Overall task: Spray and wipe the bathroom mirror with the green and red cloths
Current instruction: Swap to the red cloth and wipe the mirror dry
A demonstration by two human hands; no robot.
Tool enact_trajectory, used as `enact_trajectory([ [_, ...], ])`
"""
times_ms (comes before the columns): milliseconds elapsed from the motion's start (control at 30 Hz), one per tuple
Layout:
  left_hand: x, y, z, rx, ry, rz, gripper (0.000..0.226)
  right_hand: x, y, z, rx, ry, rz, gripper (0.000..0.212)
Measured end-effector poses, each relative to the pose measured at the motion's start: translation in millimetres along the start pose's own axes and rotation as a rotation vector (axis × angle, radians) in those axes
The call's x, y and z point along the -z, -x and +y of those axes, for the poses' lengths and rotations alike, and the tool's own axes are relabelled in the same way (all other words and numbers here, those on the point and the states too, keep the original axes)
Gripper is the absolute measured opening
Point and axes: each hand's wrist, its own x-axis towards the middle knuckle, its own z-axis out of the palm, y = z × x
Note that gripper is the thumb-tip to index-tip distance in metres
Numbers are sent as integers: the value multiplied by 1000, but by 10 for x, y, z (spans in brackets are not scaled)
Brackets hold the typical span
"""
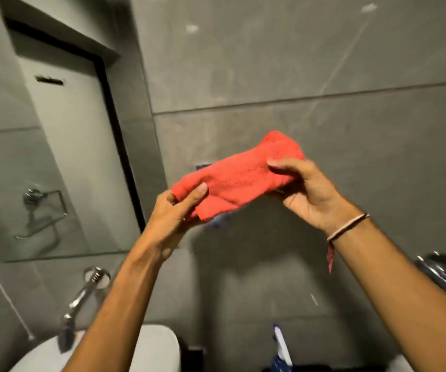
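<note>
A red cloth (239, 175), folded into a thick strip, is stretched between both hands in front of the grey tiled wall. My left hand (175, 210) pinches its lower left end with thumb on top. My right hand (306, 191) grips its upper right end; that wrist wears a thread band. The mirror (55, 157) hangs on the left wall, apart from the cloth, and reflects a door and a towel ring. A spray bottle (281, 350) with a white and blue nozzle stands at the bottom edge, below my right arm. No green cloth is in view.
A chrome tap (87, 294) juts from the wall below the mirror, over a white basin (152, 350) at the bottom left. A chrome fitting (436, 267) is fixed to the wall at the right. A dark blurred object sits just under the cloth.
</note>
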Motion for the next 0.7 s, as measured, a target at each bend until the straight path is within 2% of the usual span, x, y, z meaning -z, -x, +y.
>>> enact_trajectory([
  [67,-213,117,-292,117,19,-47,29,359,201,134,-74,30,73,30],
  [167,-525,330,-736,280,1,-61,33,939,478,429,-114,220,249,9],
  [367,-963,744,-1626,541,-115,82,33,1958,1022,1144,-347,376,516,20],
  [500,-1071,1142,-2251,721,-199,45,12,2495,1269,1681,-520,507,576,19],
  [567,-1121,1375,-2569,792,-286,53,21,2704,1359,1953,-597,588,579,26],
  [667,-1284,1666,-2977,800,-503,107,30,2973,1491,2341,-700,747,580,12],
  [700,-1363,1730,-3090,782,-569,141,32,3042,1539,2478,-722,819,596,21],
])
